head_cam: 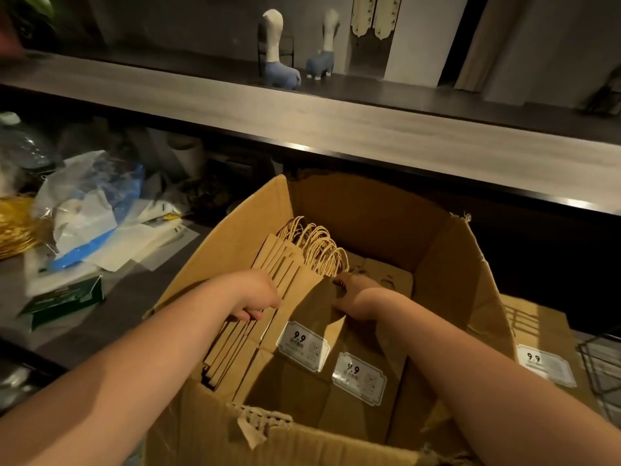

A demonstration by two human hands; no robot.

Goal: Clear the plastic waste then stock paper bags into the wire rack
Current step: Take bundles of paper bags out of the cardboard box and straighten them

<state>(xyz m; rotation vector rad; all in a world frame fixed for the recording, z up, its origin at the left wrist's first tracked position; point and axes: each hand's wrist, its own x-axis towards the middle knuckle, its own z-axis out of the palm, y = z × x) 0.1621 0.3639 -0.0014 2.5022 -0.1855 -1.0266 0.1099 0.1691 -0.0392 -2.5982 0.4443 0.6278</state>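
An open cardboard box [447, 264] stands in front of me, holding a stack of flat brown paper bags [295, 317] with twisted paper handles [316, 243] and white 9.9 labels. Both my hands are down inside the box. My left hand [257, 294] grips the left side of the stack, fingers curled round its edge. My right hand [353, 294] holds the stack's right side near the handles, its fingers partly hidden behind the bags. A heap of clear and blue plastic waste [97, 210] lies on the counter to the left. A corner of the black wire rack [601, 368] shows at the right edge.
A long raised counter ledge [336, 129] runs across behind the box, with two blue-and-white figurines [279, 52] on the dark surface beyond. A green carton [64, 301] and gold shredded filler [13, 223] lie left. Another labelled paper bag [541, 348] lies right of the box.
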